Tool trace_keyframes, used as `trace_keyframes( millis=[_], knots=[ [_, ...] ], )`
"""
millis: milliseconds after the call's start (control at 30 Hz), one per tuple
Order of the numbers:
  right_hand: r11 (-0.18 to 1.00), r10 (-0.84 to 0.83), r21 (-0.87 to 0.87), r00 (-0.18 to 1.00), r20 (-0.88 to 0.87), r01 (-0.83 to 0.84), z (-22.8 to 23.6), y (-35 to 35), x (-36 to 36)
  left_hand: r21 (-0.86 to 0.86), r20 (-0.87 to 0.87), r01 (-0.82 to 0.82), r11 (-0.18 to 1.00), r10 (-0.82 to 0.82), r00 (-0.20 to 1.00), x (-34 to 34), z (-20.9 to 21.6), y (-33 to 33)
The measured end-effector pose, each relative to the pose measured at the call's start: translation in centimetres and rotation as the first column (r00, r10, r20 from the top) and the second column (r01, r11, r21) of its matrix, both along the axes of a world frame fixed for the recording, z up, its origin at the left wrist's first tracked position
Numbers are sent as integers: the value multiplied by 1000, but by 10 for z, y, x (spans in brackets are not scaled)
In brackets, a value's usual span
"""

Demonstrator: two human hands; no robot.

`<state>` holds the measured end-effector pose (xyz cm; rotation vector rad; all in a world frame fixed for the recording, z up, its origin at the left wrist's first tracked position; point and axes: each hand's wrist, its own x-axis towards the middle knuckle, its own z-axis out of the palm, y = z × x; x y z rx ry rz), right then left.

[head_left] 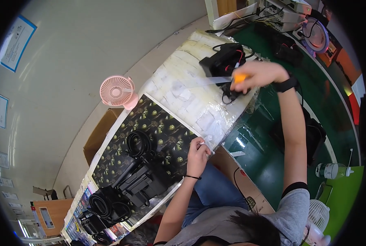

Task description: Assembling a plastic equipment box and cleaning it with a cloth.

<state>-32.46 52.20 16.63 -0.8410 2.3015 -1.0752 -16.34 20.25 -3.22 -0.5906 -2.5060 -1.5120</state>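
My right hand (254,77) reaches over the far part of the table, its fingers closed round a small orange thing (240,78). A long pale, see-through strip (211,81) runs leftward from it, blurred, and I cannot tell its kind. Just beyond that hand lies a black device (222,61) with a cable and a thin red wire. Near the table's front edge, my left hand (198,156) has its fingers curled. A bit of white material (213,152) shows at its fingertips, too small to name.
Several black devices (144,182) with coiled cables lie on the dark patterned mat (172,135) at left. A pink fan (117,91) stands at the table's far left edge. At right, the green table (252,139) bears a black bag-like thing (314,137) and a clear bottle (328,170).
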Motion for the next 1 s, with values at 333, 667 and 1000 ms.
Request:
trace_keyframes(
  millis=[333,667,1000],
  knots=[
    [279,-492,3,145,-858,960,-116,244,-137,41,28,4,999,-5,1000,2,3,-1],
    [287,-292,286,367,-883,914,-161,263,-99,-13,-31,20,1000,-21,999,1,-3,0],
    [339,-420,225,361,-833,913,-112,237,-50,-76,-149,-11,997,0,989,-1,-4,-1]
  ],
)
